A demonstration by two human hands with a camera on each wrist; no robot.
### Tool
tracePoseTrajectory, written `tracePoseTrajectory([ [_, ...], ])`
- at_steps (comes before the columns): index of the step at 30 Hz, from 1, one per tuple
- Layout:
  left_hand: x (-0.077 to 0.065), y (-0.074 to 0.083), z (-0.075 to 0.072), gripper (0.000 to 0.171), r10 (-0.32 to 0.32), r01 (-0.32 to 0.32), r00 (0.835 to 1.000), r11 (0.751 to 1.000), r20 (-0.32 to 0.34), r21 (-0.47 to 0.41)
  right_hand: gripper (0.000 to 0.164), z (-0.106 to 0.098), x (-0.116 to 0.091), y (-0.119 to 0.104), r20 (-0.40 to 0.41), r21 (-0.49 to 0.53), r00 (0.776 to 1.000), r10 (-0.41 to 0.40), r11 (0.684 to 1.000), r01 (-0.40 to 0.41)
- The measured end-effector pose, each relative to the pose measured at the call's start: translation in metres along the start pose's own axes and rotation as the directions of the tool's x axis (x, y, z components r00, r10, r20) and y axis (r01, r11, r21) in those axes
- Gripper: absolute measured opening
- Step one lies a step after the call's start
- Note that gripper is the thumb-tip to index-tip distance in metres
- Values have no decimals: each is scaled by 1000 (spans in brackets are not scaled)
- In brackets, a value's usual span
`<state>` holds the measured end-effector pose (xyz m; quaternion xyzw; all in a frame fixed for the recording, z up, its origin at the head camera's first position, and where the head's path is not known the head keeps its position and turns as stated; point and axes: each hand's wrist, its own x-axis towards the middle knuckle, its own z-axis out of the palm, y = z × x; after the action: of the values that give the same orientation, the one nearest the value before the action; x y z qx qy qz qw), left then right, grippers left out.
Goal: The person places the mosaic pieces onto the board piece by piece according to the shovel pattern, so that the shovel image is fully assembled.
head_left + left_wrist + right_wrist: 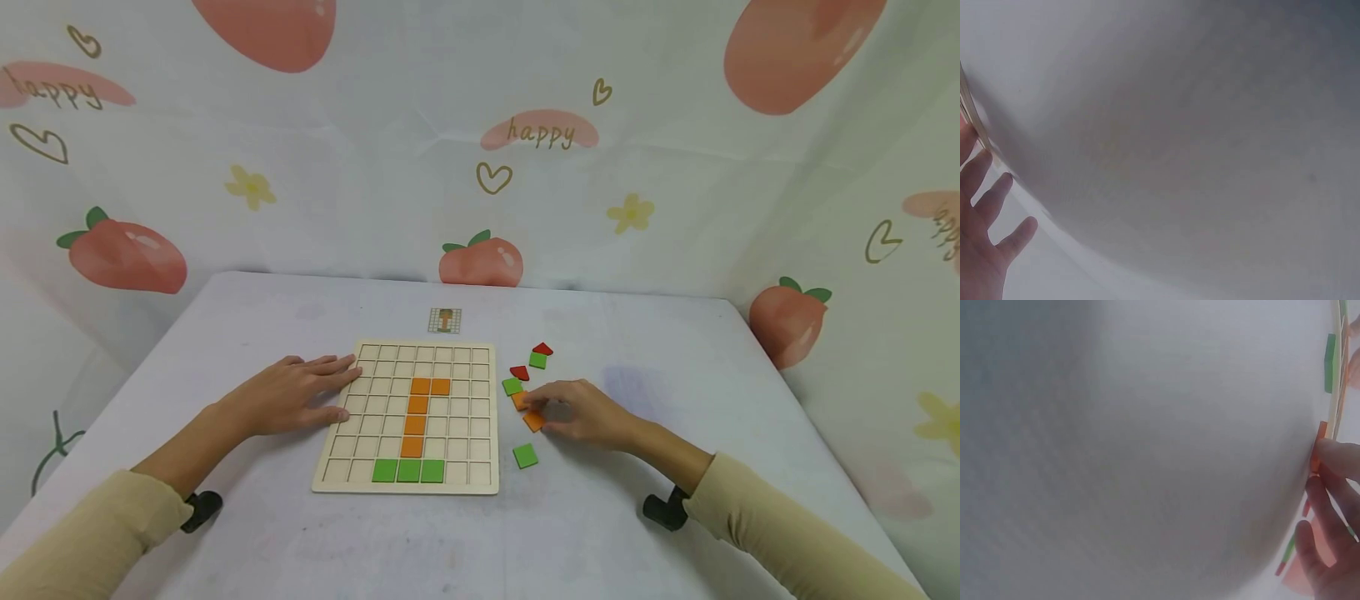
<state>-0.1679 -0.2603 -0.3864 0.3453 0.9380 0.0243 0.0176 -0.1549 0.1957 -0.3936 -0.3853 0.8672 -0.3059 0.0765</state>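
Observation:
A pale wooden grid board point(457, 425) lies on the table. In its cells sit several orange square tiles point(415, 425), forming a column with one more beside its top, above a bottom row of three green square tiles point(408, 471). My left hand point(296, 396) rests along the board's left edge, fingers stretched out; the left wrist view shows the fingertips point(1002, 181) at that edge. Right of the board, my right hand point(581, 414) has its thumb and fingertips around a loose orange square tile point(533, 421). Another orange tile point(518, 402) lies partly under its fingertips.
Near my right hand lie loose green tiles point(526, 456) and two red pieces point(542, 348). A small picture card point(445, 321) with a gridded pattern lies behind the board. A printed cloth point(390, 167) hangs behind the white table point(300, 533).

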Motion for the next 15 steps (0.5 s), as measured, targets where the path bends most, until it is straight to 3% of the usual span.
tracePoseTrajectory([
  [15,0,-1,0,68,4,-4,1000,1000,-5,1,35,-2,0,2,13,-60,1000,-9,998,9],
])
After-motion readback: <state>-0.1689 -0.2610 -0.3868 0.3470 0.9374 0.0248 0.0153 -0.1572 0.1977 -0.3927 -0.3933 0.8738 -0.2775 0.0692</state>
